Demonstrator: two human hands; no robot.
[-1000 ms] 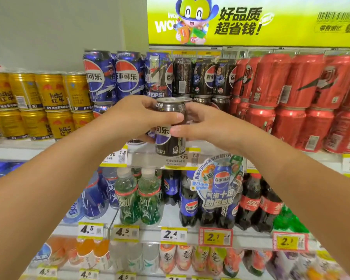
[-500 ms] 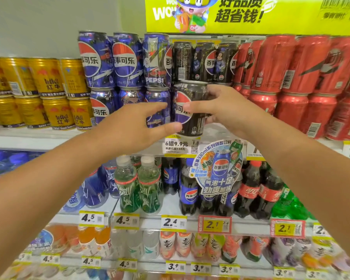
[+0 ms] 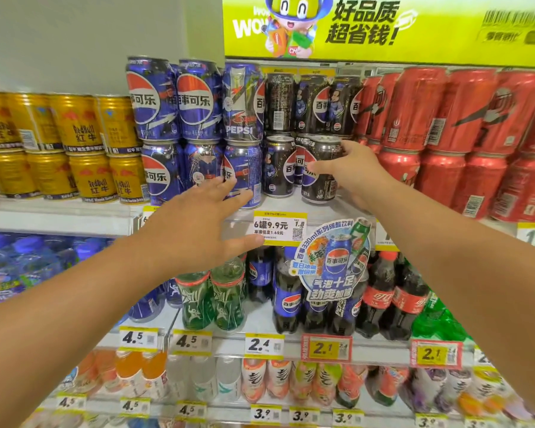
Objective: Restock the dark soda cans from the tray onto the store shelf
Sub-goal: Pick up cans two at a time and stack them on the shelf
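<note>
My right hand (image 3: 351, 171) grips a dark soda can (image 3: 320, 171) that stands on the top shelf (image 3: 198, 211), in the lower row of dark cans. Another dark can (image 3: 278, 166) stands just left of it, and a row of dark cans (image 3: 312, 103) is stacked above. My left hand (image 3: 198, 223) hovers open in front of the shelf edge, fingers spread, holding nothing, below the blue cola cans (image 3: 198, 134). The tray is out of view.
Gold energy drink cans (image 3: 59, 146) fill the shelf's left, red cola cans (image 3: 451, 137) its right. A price tag (image 3: 280, 227) and a round promo sign (image 3: 334, 261) hang on the shelf edge. Bottles (image 3: 210, 295) fill the lower shelves.
My right hand carried the dark can up and right from both hands and set it on the shelf. My left hand let go of it and dropped back, fingers spread.
</note>
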